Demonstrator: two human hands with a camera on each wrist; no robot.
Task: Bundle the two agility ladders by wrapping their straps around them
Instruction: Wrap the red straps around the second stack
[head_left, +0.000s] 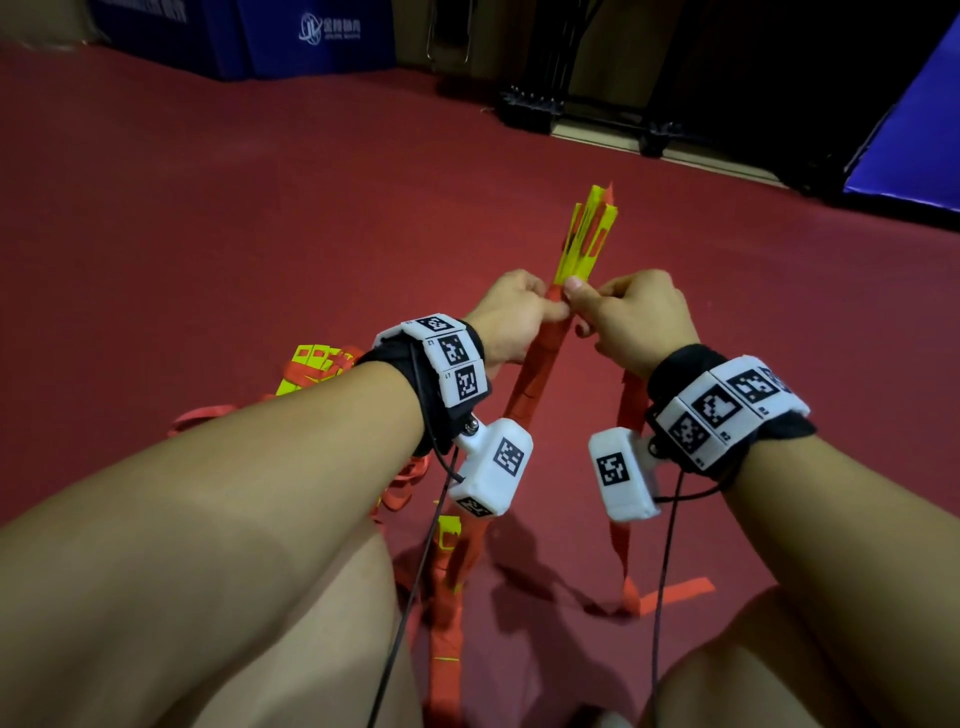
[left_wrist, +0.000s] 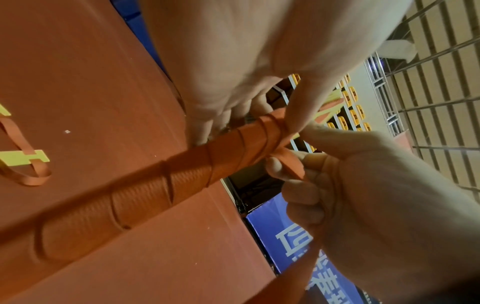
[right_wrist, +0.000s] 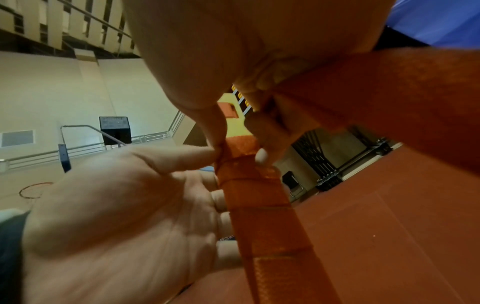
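Note:
One agility ladder (head_left: 586, 236) is gathered into a bundle of yellow rungs that I hold upright over the red floor. Orange strap (head_left: 540, 364) is wound in tight turns round its lower part (left_wrist: 182, 174) (right_wrist: 259, 205). My left hand (head_left: 511, 317) grips the bundle at the top edge of the wrapping. My right hand (head_left: 623, 317) pinches the strap (left_wrist: 288, 164) right beside the last turn. The strap's loose tail (head_left: 631, 493) hangs below my right wrist and ends on the floor. The second ladder (head_left: 317, 364) lies loose on the floor to the left.
Blue padded mats (head_left: 311, 36) stand at the back left, and another blue mat (head_left: 909, 130) leans at the right. Black rack feet (head_left: 530, 109) sit at the back centre. My bare knees (head_left: 311, 649) fill the bottom of the head view.

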